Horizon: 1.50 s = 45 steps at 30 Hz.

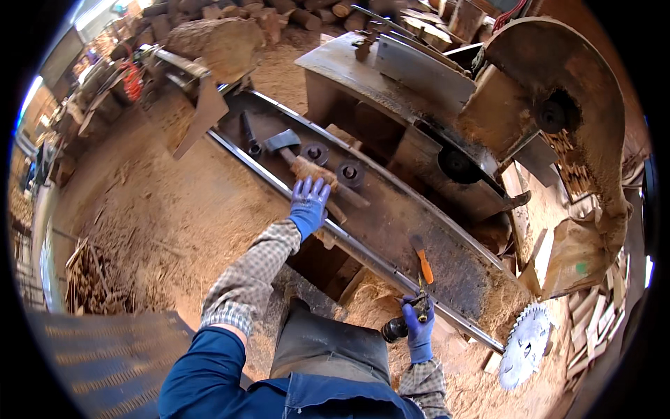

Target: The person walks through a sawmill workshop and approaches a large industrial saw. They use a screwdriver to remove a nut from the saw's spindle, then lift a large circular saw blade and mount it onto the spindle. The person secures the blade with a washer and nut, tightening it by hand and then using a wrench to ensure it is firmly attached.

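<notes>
In the head view, the left hand [309, 204], in a purple-blue glove, lies over the near side of a fuzzy brown brush [312, 170] on a long metal bed [391, 223]; its fingers are straight and slightly apart, and I cannot tell whether they grip. Just beyond the brush is an axe [282, 140], its grey head pointing away and its handle running toward the brush. A dark wrench-like tool [250, 133] lies past the axe, and two round dark knobs [350, 173] stand on the bed beside the brush. The right hand [419, 328], gloved alike, is curled around a black tool [396, 329] near the bed's near rail [377, 265]; its exact kind is unclear. Just beyond that hand lies a scraper [425, 265] with an orange handle. To the right, a toothed round saw blade [525, 346] leans near the rail's end. Across the bed stands a machine with a large curved housing [586, 77], dusted with sawdust. Logs [303, 19] are piled at the far side, and wood scraps [593, 325] lie at right.
</notes>
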Tool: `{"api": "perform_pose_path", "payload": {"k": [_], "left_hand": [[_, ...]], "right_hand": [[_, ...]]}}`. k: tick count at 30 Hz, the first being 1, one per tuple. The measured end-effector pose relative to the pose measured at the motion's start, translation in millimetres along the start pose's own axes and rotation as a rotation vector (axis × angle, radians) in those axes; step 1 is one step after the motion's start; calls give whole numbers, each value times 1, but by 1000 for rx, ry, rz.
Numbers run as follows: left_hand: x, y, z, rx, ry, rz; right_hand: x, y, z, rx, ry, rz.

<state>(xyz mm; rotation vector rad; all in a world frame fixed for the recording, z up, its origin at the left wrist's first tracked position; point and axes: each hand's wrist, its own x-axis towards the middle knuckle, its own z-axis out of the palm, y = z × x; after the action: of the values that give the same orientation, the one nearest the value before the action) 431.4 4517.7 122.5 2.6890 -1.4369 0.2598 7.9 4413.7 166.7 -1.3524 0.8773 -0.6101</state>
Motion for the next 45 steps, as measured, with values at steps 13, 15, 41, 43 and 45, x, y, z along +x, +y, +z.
{"api": "perform_pose_path", "payload": {"k": [13, 15, 41, 43, 45], "left_hand": [[94, -74, -20, -16, -310, 263], [100, -101, -42, -58, -142, 78], [155, -71, 11, -336, -226, 318], [152, -27, 30, -185, -331, 265], [161, -4, 45, -31, -403, 219]], "right_hand": [[89, -29, 62, 66, -76, -41], [104, -29, 66, 113, -80, -8], [192, -10, 203, 535, -11, 167], [203, -2, 196, 589, -55, 148], [210, 0, 189, 611, -79, 141]]}}
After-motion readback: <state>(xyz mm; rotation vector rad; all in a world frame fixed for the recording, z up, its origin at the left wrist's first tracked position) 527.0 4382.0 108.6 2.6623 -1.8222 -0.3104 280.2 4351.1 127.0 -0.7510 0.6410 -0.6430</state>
